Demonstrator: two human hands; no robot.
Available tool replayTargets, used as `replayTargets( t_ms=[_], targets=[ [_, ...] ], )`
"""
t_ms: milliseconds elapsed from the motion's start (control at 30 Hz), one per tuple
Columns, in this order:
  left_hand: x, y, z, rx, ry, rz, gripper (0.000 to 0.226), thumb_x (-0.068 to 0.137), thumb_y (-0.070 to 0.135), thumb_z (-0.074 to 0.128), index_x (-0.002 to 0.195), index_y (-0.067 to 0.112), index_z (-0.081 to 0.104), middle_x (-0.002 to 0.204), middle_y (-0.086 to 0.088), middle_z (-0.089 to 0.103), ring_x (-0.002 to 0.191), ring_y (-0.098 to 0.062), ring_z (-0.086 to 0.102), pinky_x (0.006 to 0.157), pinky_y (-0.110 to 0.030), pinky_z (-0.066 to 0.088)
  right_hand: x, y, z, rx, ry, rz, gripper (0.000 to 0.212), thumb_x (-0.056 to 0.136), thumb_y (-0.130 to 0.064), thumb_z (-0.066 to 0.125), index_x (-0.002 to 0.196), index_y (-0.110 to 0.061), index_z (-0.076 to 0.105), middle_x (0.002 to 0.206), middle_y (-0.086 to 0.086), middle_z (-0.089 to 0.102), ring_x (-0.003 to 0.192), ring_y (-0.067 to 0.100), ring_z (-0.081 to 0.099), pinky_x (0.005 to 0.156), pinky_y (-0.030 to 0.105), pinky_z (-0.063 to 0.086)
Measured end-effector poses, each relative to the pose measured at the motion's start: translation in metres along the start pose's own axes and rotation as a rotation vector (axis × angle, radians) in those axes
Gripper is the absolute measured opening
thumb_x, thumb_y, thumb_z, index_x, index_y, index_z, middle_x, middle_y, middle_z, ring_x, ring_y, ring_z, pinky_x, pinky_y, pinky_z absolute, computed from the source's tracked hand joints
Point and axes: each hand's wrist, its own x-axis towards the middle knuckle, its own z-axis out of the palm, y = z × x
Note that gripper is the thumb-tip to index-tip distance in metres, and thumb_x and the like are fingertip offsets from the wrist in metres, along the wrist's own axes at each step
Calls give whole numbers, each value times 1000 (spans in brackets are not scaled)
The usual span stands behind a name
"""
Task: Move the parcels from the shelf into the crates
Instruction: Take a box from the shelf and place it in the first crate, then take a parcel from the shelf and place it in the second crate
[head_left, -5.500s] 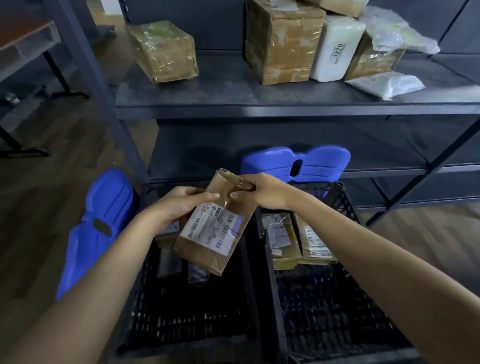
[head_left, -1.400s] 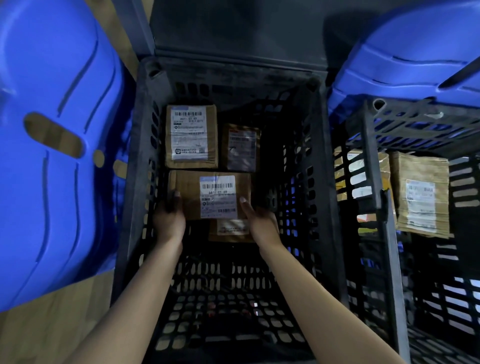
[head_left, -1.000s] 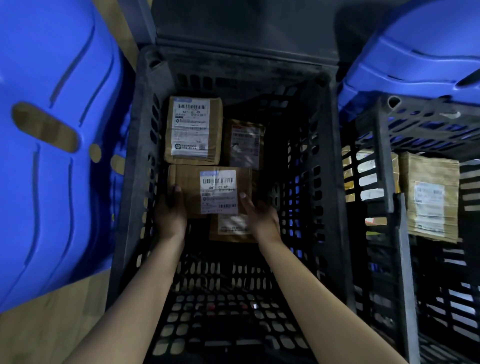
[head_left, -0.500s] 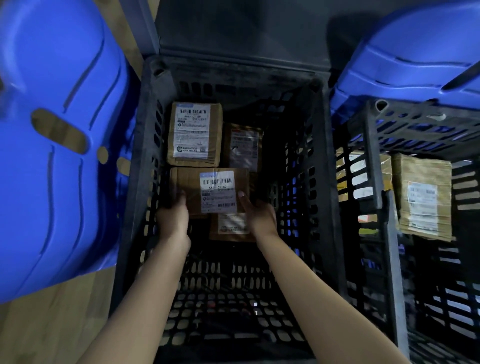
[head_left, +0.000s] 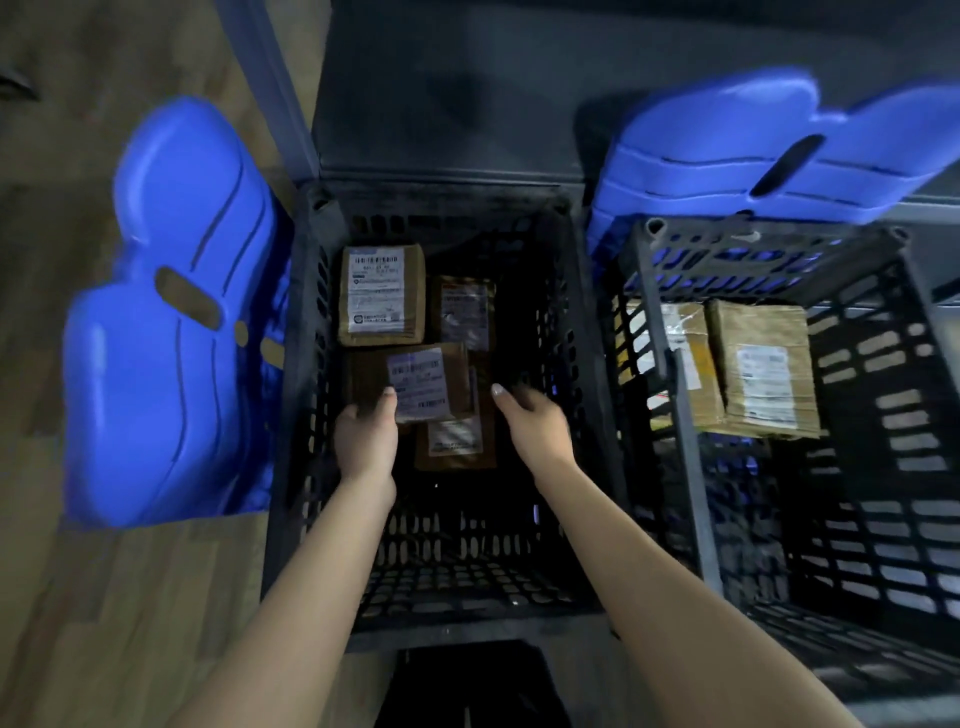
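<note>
A flat brown parcel (head_left: 457, 366) is gripped at its near left corner by the left hand (head_left: 366, 441). The thumb is laid on top beside the white barcode label (head_left: 418, 384), and the fingers are curled round the edge. The right hand (head_left: 535, 423) is seen just to the right of the parcel, apart from it, with fingers loosely extended and nothing held. The parcel is low inside the black lattice crate (head_left: 301, 415). It lies across a smaller labelled parcel (head_left: 454, 441) that shows between the two hands. Farther ahead of the hands, two more parcels are set toward the far wall: a larger labelled box (head_left: 382, 293) ahead of the left hand and a darker narrow packet (head_left: 465, 312) beside it. Well to the right of the right hand, a second crate (head_left: 691, 441) is seen with taped brown parcels (head_left: 761, 364) inside. A blue lid (head_left: 171, 312) is propped to the left of the left hand.
</note>
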Motion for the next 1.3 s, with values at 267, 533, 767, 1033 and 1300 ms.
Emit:
replayTargets(
  t_ms=[267,533,767,1033,1300],
  targets=[
    [-53,48,7,38,-203,67,49,91,43,56,128,11,54,120,-1,57,101,-19,51,86,-31,39,-54,-27,-53,98,90,-91,66,90,-51,59,144,-14,45,145,1,51,133,20,47,110,36,38],
    [-124,114,38,91,-341,288,66,92,46,54,145,13,36,149,0,37,134,-23,38,98,-33,33,-96,-63,-123,148,206,-202,63,90,-50,59,141,-14,49,141,-1,54,130,18,50,92,22,34],
    [-187,155,92,95,-352,551,39,91,36,57,66,10,42,69,-1,42,68,-15,41,58,-24,31,-104,-101,-207,260,278,-311,64,89,-46,62,141,-11,49,137,3,56,126,20,52,105,34,41],
    [-256,216,165,46,-286,677,45,90,31,60,95,-14,56,102,-29,60,94,-41,55,84,-46,41,-74,-154,-320,213,266,-491,60,89,-41,65,128,2,53,132,16,59,116,26,59,99,38,46],
    [-292,286,224,33,-246,818,75,86,45,61,134,-7,37,143,-23,38,131,-34,38,104,-40,34,-39,-214,-431,247,211,-649,69,85,-45,69,140,-9,48,139,2,56,125,17,55,108,39,42]
  ],
)
